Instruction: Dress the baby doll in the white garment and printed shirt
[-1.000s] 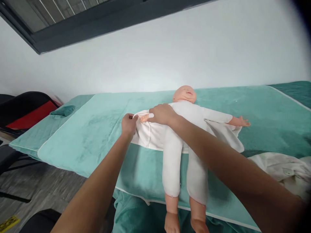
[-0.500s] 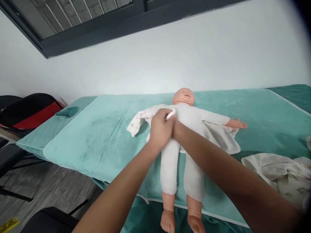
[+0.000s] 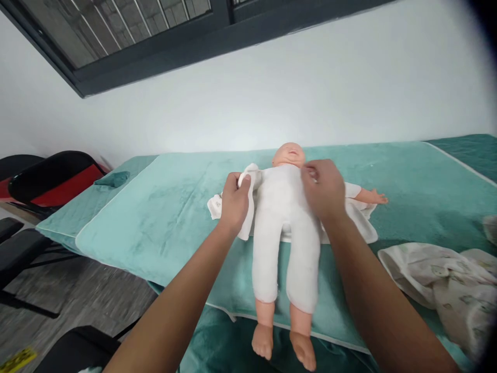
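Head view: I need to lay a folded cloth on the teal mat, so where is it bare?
Bare: the teal mat left of the left hand, and the stretch behind the doll's outstretched arm toward the right edge. Crowded: around the doll, where both hands work, right hand, and the front right corner under the printed cloth.

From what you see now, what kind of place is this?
Probably an infant-care practice room: a baby doll lies on a table padded with teal towels, and folding chairs stand by the wall.
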`<state>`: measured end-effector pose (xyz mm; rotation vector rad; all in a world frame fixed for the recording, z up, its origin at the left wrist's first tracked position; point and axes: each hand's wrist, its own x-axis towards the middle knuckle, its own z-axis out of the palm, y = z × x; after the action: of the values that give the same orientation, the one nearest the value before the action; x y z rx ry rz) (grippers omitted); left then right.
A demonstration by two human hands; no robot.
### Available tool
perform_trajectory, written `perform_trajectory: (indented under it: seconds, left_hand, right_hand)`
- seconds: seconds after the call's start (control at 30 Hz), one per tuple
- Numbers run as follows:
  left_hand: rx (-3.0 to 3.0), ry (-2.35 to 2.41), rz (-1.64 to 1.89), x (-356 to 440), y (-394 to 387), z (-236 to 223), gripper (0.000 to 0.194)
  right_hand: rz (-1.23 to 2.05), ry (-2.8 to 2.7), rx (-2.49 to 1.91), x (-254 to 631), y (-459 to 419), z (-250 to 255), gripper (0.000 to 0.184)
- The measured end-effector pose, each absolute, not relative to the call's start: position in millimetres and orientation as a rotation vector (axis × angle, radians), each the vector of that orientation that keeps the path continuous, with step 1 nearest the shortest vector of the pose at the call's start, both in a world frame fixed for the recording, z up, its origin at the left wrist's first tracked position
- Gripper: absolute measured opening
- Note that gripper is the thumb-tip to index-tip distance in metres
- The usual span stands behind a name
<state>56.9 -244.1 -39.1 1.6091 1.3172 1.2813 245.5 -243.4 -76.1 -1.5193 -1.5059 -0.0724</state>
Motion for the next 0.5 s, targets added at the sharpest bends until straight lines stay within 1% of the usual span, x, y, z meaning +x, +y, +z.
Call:
perform_trajectory:
  seconds: [0.03, 0.1, 0.13, 0.2, 0.27, 0.43, 0.5]
  left_hand:
    - [1.559, 1.323, 1.287, 56, -240, -42, 0.022]
    - [1.449, 1.323, 1.315, 56, -232, -48, 0.022]
    - [1.399, 1.32, 1.337, 56, -227, -50, 0.021]
    - [1.328, 1.315, 1.386, 56, -218, -53, 0.019]
    - [1.29, 1.305, 1.424, 56, -210, -54, 0.018]
    - [1.296, 1.364, 1.437, 62, -190, -54, 0.017]
    - [1.341, 1.392, 1.43, 71, -181, -52, 0.015]
  right_hand:
    - [-0.057, -1.348, -1.639, 261, -248, -80, 0.028]
    - [0.089, -1.192, -1.915, 287, -256, -89, 0.034]
    - [0.158, -1.17, -2.013, 294, -258, -92, 0.038]
    - [0.242, -1.197, -2.072, 299, -260, -96, 0.044]
    - [0.318, -1.213, -1.999, 295, -259, -98, 0.051]
    - [0.753, -1.093, -1.609, 272, -250, -106, 0.069]
    - [0.853, -1.069, -1.45, 263, -245, -112, 0.071]
